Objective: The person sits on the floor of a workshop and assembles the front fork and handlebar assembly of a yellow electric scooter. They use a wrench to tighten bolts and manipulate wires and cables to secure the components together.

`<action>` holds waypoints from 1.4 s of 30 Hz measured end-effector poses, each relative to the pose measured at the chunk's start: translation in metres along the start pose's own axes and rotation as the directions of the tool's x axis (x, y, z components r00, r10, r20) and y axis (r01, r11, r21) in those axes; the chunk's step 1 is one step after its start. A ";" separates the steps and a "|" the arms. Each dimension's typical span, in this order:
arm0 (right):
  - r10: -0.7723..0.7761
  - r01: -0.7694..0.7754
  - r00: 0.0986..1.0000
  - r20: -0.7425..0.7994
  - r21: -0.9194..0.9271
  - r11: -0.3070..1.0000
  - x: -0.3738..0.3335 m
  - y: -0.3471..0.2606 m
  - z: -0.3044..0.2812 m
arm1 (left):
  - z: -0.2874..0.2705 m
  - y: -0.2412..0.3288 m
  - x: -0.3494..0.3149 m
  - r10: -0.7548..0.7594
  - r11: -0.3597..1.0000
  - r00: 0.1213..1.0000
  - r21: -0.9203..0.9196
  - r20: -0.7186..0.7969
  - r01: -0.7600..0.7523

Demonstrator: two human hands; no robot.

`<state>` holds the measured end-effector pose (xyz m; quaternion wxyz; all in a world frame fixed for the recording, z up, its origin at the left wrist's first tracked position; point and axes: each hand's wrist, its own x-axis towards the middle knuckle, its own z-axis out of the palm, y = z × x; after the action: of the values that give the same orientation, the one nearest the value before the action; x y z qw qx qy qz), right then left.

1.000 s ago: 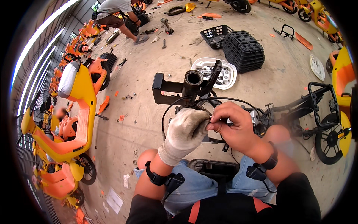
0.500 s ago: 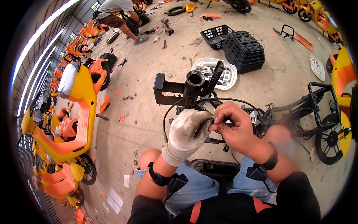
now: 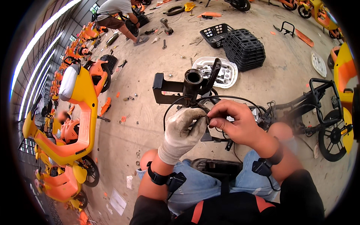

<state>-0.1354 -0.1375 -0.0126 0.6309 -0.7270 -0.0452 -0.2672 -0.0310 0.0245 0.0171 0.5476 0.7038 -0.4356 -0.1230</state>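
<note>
Pinch grip, both sides — gloved left hand (image 3: 184, 127) and bare right hand (image 3: 236, 122) closed on small dark piece (image 3: 207, 120) between fingertips, mostly hidden, can't tell what. Black upright tube (image 3: 190, 90) just beyond — black cable (image 3: 240, 98) curving past; white tray (image 3: 235, 77) with metal parts farther out, near stacked black baskets (image 3: 244, 50).

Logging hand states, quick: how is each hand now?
Left hand: gloved, curled closed; anything held is hidden.
Right hand: bare, closed in a pinch; anything held is too small to tell.
</note>
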 end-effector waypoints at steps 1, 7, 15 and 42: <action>0.013 -0.013 1.000 -0.001 0.007 1.000 0.000 0.000 0.000 | -0.001 -0.004 0.000 0.012 1.000 1.000 0.027 0.016 -0.013; 0.092 -0.093 0.996 0.011 0.065 0.994 0.002 -0.002 -0.005 | 0.000 -0.010 0.004 0.140 0.986 0.990 0.096 -0.006 -0.139; -0.145 0.162 0.986 0.078 -0.283 0.945 0.008 -0.010 -0.012 | 0.002 -0.010 0.005 0.112 0.990 0.994 0.085 0.005 -0.112; -0.416 0.396 0.905 0.088 -0.532 0.748 0.004 0.002 -0.012 | 0.011 -0.009 0.000 -0.086 0.996 0.996 -0.012 0.036 0.087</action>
<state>-0.1354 -0.1498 -0.0121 0.3285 -0.8420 -0.1139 -0.4125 -0.0345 0.0176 0.0051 0.5389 0.7159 -0.4134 -0.1621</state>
